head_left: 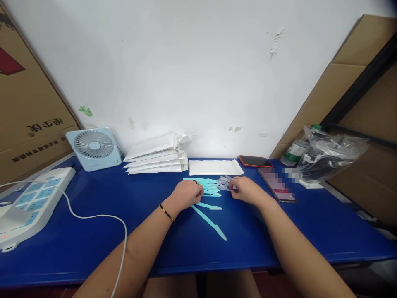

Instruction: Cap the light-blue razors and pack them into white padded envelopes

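Turquoise eyebrow razors (pixel 208 187) lie in a loose pile at the middle of the blue table. My left hand (pixel 187 194), with a ring and a bracelet, is closed over the handle ends at the pile's left side, pinching a razor there. Just in front of that hand, one razor (pixel 211 206) lies apart, and a longer-looking razor (pixel 211 222) slants toward me. Small greyish see-through blade covers (pixel 223 182) are heaped right of the pile. My right hand (pixel 245 190) has its fingers bent together at the heap's right edge, on a cover that they partly hide.
White padded mailers (pixel 156 159) are stacked at the back left, beside a single mailer (pixel 215 167). A light-blue fan (pixel 93 147) and power strip (pixel 40 203) stand left, with a white cable (pixel 93 215). Phones (pixel 277 186), a bottle (pixel 296 151) and a plastic bag (pixel 331 157) are right.
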Available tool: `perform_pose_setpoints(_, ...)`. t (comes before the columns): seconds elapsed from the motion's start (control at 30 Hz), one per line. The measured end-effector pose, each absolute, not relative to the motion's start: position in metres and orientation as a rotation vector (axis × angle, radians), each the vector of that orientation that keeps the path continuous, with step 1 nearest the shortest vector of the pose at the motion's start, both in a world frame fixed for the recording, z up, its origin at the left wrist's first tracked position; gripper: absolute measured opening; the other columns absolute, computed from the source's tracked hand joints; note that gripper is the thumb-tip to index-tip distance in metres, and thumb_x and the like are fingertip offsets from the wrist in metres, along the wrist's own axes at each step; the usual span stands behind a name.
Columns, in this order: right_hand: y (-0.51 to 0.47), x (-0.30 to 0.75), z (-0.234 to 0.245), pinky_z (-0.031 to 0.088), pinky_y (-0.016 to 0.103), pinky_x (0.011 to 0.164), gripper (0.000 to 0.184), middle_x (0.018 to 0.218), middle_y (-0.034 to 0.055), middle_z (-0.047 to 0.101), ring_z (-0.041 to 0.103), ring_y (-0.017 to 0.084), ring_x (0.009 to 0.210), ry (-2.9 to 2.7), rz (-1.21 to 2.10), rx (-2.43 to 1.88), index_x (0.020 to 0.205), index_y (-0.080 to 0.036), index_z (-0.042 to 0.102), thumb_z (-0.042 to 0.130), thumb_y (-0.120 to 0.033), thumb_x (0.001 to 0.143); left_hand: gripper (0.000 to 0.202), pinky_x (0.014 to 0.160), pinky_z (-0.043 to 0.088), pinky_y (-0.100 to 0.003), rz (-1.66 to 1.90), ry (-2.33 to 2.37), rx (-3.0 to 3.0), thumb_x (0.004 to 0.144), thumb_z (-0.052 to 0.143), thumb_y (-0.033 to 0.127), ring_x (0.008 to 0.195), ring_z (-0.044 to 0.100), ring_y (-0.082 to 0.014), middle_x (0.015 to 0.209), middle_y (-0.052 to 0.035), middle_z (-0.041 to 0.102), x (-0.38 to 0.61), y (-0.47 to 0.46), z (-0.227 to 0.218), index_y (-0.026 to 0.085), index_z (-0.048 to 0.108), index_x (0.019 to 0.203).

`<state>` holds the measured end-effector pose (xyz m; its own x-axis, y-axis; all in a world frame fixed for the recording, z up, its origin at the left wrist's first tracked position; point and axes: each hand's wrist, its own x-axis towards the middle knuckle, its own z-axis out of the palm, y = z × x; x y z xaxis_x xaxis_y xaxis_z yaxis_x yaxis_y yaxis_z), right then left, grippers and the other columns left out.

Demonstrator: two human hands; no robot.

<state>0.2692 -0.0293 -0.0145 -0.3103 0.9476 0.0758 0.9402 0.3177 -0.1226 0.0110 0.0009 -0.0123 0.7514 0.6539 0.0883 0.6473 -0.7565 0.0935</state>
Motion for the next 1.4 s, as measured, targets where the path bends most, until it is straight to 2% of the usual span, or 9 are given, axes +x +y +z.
perform_pose_setpoints(0.27, -0.039, 0.258, -0.009, 0.035, 0.024, 0.054, 0.012, 0.072, 0.0043, 0.066, 0.057, 0.016, 0.06, -2.473, 0.224, -1.638, 0.071, -0.019, 0.065, 0.057, -0.013, 0.064, 0.019, 0.057, 0.039, -0.022, 0.189, 1.048, 2.767, 0.066, 0.051, 0.013, 0.066, 0.059, -0.0146, 0.077, -0.0008, 0.069, 0.003, 0.002, -0.012, 0.022, 0.067, 0.073)
perform_pose_setpoints(0.47, -0.044, 0.249, -0.006, 0.039, 0.021, 0.052, 0.015, 0.066, -0.0002, 0.064, 0.057, 0.012, 0.058, -2.385, 0.684, -1.428, 0.075, -0.019, 0.066, 0.055, -0.012, 0.067, 0.02, 0.056, 0.038, -0.022, 0.208, 1.035, 2.796, 0.067, 0.051, 0.014, 0.065, 0.058, -0.0147, 0.075, -0.0001, 0.068, 0.002, 0.002, -0.012, 0.023, 0.067, 0.074)
perform_pose_setpoints(0.6, -0.044, 0.246, -0.006, 0.04, 0.022, 0.053, 0.013, 0.066, 0.0008, 0.064, 0.057, 0.013, 0.057, -2.356, 0.641, -1.4, 0.077, -0.019, 0.067, 0.056, -0.015, 0.072, 0.02, 0.057, 0.037, -0.022, 0.206, 1.025, 2.802, 0.069, 0.05, 0.014, 0.067, 0.058, -0.0147, 0.077, -0.0006, 0.068, 0.003, 0.003, -0.012, 0.023, 0.067, 0.075)
perform_pose_setpoints(0.83, -0.045, 0.234, -0.006, 0.043, 0.024, 0.058, 0.015, 0.078, 0.0032, 0.068, 0.059, 0.014, 0.066, -2.403, 0.645, -1.295, 0.08, -0.02, 0.068, 0.054, -0.017, 0.078, 0.019, 0.058, 0.037, -0.022, 0.224, 0.973, 2.814, 0.073, 0.05, 0.015, 0.069, 0.059, -0.0146, 0.078, -0.0004, 0.068, 0.006, 0.0, -0.014, 0.023, 0.067, 0.077)
perform_pose_setpoints(1.03, -0.044, 0.239, -0.009, 0.043, 0.023, 0.059, 0.013, 0.077, 0.0024, 0.069, 0.061, 0.015, 0.067, -2.341, 0.701, -1.306, 0.082, -0.02, 0.069, 0.057, -0.022, 0.079, 0.015, 0.061, 0.039, -0.022, 0.217, 0.893, 2.752, 0.08, 0.054, 0.024, 0.073, 0.06, -0.0141, 0.083, -0.0001, 0.068, 0.008, -0.004, -0.013, 0.023, 0.068, 0.083)
perform_pose_setpoints(1.2, -0.035, 0.268, -0.009, 0.04, 0.024, 0.056, 0.016, 0.074, 0.0037, 0.067, 0.057, 0.014, 0.061, -2.109, 0.45, -1.546, 0.082, -0.018, 0.069, 0.055, -0.024, 0.079, 0.016, 0.068, 0.041, -0.024, 0.303, 1.03, 2.756, 0.081, 0.057, 0.031, 0.082, 0.059, -0.016, 0.095, -0.0021, 0.065, 0.003, 0.003, -0.011, 0.022, 0.066, 0.092)
perform_pose_setpoints(1.4, -0.022, 0.261, -0.025, 0.039, 0.024, 0.06, 0.011, 0.078, 0.0034, 0.063, 0.056, 0.014, 0.064, -2.195, 0.385, -1.52, 0.083, -0.019, 0.067, 0.058, -0.021, 0.077, 0.012, 0.07, 0.041, -0.026, 0.232, 1.152, 2.727, 0.08, 0.057, 0.03, 0.083, 0.058, -0.0178, 0.085, -0.0014, 0.066, 0.004, 0.008, -0.016, 0.023, 0.065, 0.086)
